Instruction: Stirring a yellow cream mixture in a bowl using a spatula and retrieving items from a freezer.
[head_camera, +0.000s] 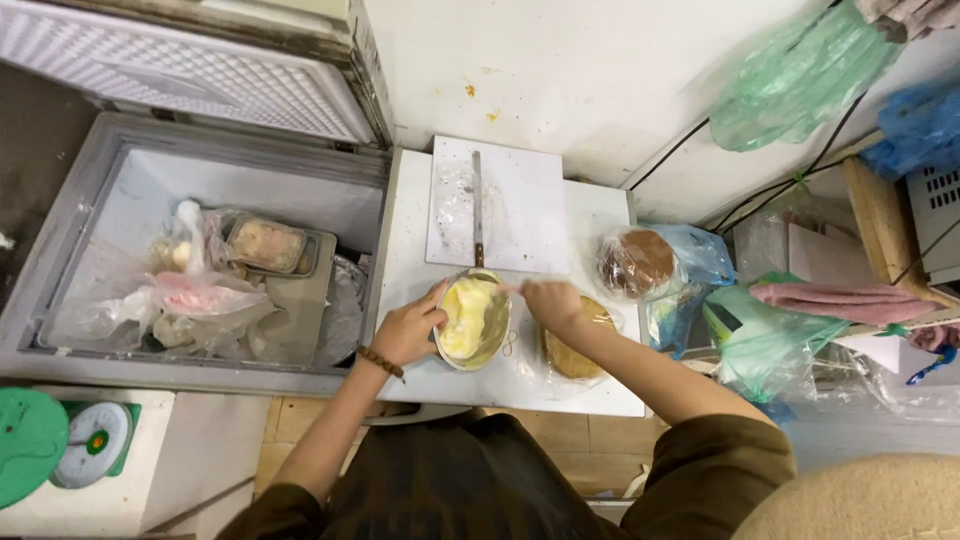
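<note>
Head view: left hand (408, 332) clamped on rim of metal bowl (474, 322) of yellow cream, bowl near front edge of white table (412, 240). Right hand (549, 302) closed round thin utensil, tip blurred, over bowl. Flat brown cake layer (572, 352) in plastic just right of bowl. Long knife (477, 208) on white board (497, 203) behind. Open chest freezer (120, 190) at left.

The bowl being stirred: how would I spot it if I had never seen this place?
Find the small white table between the open chest freezer and the wall. Near its front edge, the left hand steadies a round metal bowl. It alone holds pale yellow cream; the neighbours are flat brown cake rounds in plastic.
</note>
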